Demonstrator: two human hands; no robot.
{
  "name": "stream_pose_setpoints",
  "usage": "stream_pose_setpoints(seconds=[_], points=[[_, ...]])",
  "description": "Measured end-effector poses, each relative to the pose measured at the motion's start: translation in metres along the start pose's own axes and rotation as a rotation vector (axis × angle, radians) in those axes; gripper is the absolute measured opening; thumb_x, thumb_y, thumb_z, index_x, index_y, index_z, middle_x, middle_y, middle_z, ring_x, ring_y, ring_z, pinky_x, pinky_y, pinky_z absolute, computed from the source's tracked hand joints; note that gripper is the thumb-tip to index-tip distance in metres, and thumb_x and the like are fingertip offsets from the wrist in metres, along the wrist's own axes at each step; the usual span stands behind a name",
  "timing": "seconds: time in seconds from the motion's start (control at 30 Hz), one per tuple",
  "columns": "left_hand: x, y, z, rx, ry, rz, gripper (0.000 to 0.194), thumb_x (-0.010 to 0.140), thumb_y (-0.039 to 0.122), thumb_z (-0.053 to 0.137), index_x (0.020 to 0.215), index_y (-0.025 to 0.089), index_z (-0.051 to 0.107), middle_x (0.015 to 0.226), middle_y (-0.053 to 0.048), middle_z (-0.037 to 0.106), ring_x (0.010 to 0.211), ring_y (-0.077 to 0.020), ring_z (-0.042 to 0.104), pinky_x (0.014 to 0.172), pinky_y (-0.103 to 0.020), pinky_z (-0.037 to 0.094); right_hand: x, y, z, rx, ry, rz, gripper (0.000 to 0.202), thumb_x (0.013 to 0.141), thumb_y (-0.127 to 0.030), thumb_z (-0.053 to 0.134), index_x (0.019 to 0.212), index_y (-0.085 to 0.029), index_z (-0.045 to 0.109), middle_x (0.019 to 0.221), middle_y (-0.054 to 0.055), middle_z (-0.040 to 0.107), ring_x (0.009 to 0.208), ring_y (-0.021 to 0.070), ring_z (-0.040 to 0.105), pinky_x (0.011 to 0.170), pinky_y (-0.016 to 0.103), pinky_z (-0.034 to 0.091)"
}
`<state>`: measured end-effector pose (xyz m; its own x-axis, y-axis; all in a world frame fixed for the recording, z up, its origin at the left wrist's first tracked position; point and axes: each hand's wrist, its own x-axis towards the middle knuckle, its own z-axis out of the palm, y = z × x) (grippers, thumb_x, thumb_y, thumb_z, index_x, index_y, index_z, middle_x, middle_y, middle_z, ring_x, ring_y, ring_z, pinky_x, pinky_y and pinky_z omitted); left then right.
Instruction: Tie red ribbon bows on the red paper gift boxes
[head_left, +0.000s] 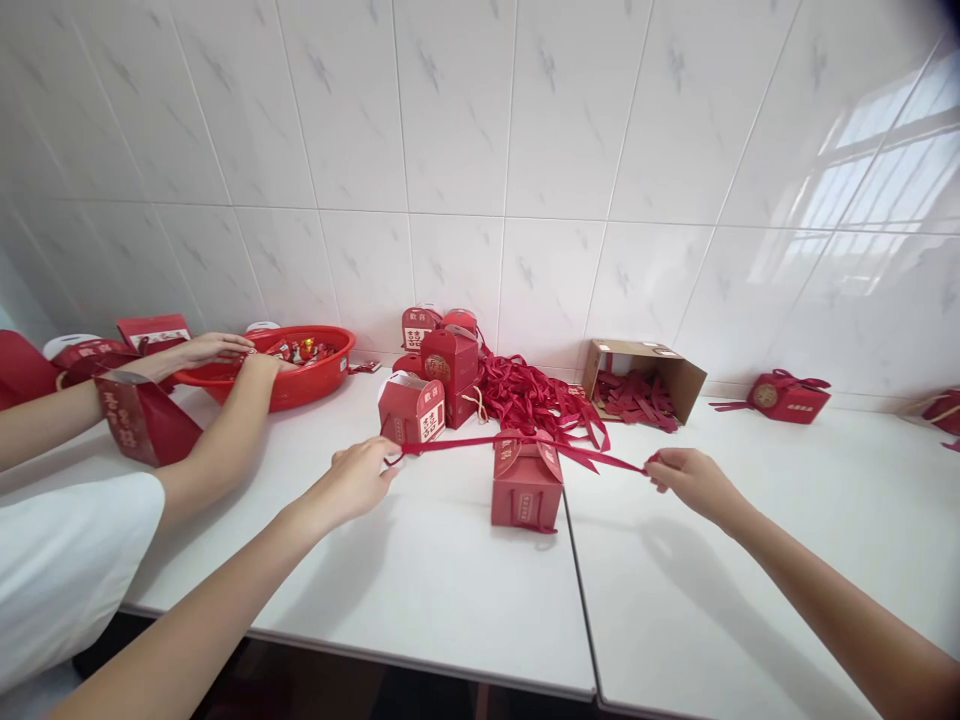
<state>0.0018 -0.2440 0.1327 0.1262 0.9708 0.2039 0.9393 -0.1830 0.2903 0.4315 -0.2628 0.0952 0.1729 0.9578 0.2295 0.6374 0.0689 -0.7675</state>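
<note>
A small red gift box (527, 490) stands upright on the white table, its flaps folded up at the top. A red ribbon (454, 444) is stretched nearly level across the top of the box. My left hand (364, 478) pinches the ribbon left of the box, with a short end curling by the fingers. On the right, my right hand (679, 472) is closed on the ribbon's other side. Both hands are raised above the table, apart from the box.
Stacked red boxes (448, 370) and a heap of red ribbons (532, 395) lie behind. An open carton (682, 385) holds red strips. At left, another person's hands (217, 348) reach into a red basin (315, 385). A bow-tied box (790, 397) sits right.
</note>
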Motion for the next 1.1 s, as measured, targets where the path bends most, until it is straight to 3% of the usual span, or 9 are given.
stream_pose_setpoints(seconds=[0.1, 0.23, 0.37, 0.43, 0.53, 0.7, 0.87, 0.97, 1.1], points=[[-0.005, -0.008, 0.013, -0.052, -0.069, -0.034, 0.02, 0.069, 0.033, 0.055, 0.078, 0.022, 0.068, 0.095, -0.011, 0.071, 0.098, -0.0337, 0.062, 0.088, -0.046, 0.044, -0.001, 0.009, 0.008, -0.052, -0.011, -0.017, 0.017, 0.066, -0.036, 0.065, 0.06, -0.02, 0.067, 0.066, 0.007, 0.067, 0.057, 0.0212, 0.058, 0.052, 0.032, 0.041], [0.004, 0.017, 0.024, -0.168, 0.014, 0.047, 0.016, 0.07, 0.037, 0.058, 0.076, 0.022, 0.063, 0.113, -0.01, 0.062, 0.121, -0.0366, 0.044, 0.101, -0.052, 0.029, 0.007, -0.007, 0.028, -0.001, -0.013, -0.114, 0.032, 0.078, -0.048, 0.057, 0.093, -0.021, 0.066, 0.106, 0.012, 0.066, 0.094, 0.0282, 0.061, 0.08, 0.041, 0.045], [0.026, 0.059, 0.041, -0.38, 0.069, 0.157, 0.021, 0.08, 0.042, 0.05, 0.089, 0.023, 0.053, 0.111, -0.007, 0.058, 0.113, -0.0248, 0.048, 0.099, -0.039, 0.035, 0.012, -0.033, 0.059, 0.122, -0.14, -0.179, 0.034, 0.086, -0.05, 0.046, 0.098, -0.022, 0.061, 0.105, 0.008, 0.066, 0.1, 0.025, 0.06, 0.087, 0.04, 0.044], [0.037, 0.075, 0.054, -0.487, 0.052, 0.159, 0.025, 0.081, 0.045, 0.05, 0.088, 0.022, 0.048, 0.104, -0.006, 0.057, 0.102, -0.0215, 0.053, 0.092, -0.034, 0.04, 0.01, -0.043, 0.073, 0.186, -0.204, -0.188, 0.034, 0.085, -0.05, 0.049, 0.1, -0.021, 0.059, 0.1, 0.006, 0.067, 0.094, 0.0225, 0.061, 0.084, 0.037, 0.045], [0.045, 0.086, 0.072, -0.614, 0.0, 0.138, 0.031, 0.077, 0.048, 0.056, 0.082, 0.021, 0.041, 0.092, -0.003, 0.055, 0.087, -0.0182, 0.056, 0.079, -0.029, 0.045, 0.005, -0.051, 0.089, 0.279, -0.263, -0.156, 0.04, 0.08, -0.05, 0.057, 0.105, -0.019, 0.055, 0.074, 0.001, 0.062, 0.074, 0.0187, 0.061, 0.069, 0.033, 0.047], [0.046, 0.088, 0.079, -0.723, -0.067, 0.134, 0.031, 0.077, 0.049, 0.055, 0.079, 0.021, 0.042, 0.074, 0.003, 0.051, 0.068, -0.0141, 0.051, 0.064, -0.025, 0.041, 0.004, -0.057, 0.097, 0.475, -0.298, -0.064, 0.041, 0.079, -0.05, 0.053, 0.104, -0.02, 0.044, 0.057, -0.009, 0.041, 0.051, 0.011, 0.047, 0.053, 0.027, 0.041], [0.049, 0.078, 0.069, -0.733, -0.107, 0.138, 0.04, 0.067, 0.054, 0.066, 0.064, 0.018, 0.049, 0.063, 0.004, 0.049, 0.063, -0.0131, 0.046, 0.06, -0.025, 0.035, 0.011, -0.05, 0.086, 0.515, -0.328, 0.005, 0.03, 0.077, -0.046, 0.051, 0.09, -0.025, 0.034, 0.052, -0.014, 0.02, 0.04, 0.0064, 0.019, 0.039, 0.02, 0.018], [0.048, 0.064, 0.064, -0.737, -0.157, 0.071, 0.05, 0.058, 0.059, 0.071, 0.055, 0.018, 0.043, 0.054, 0.006, 0.039, 0.053, -0.0099, 0.036, 0.052, -0.023, 0.028, 0.008, -0.042, 0.073, 0.437, -0.363, -0.032, 0.027, 0.076, -0.041, 0.052, 0.082, -0.025, 0.031, 0.051, -0.013, 0.023, 0.042, 0.0071, 0.019, 0.039, 0.02, 0.018], [0.047, 0.05, 0.063, -0.768, -0.294, -0.022, 0.053, 0.068, 0.071, 0.053, 0.064, 0.018, 0.05, 0.049, 0.007, 0.033, 0.042, -0.0076, 0.027, 0.043, -0.022, 0.019, 0.001, -0.039, 0.063, 0.247, -0.371, -0.162, 0.024, 0.075, -0.038, 0.056, 0.069, -0.022, 0.038, 0.055, -0.008, 0.034, 0.049, 0.0088, 0.031, 0.046, 0.022, 0.028]])
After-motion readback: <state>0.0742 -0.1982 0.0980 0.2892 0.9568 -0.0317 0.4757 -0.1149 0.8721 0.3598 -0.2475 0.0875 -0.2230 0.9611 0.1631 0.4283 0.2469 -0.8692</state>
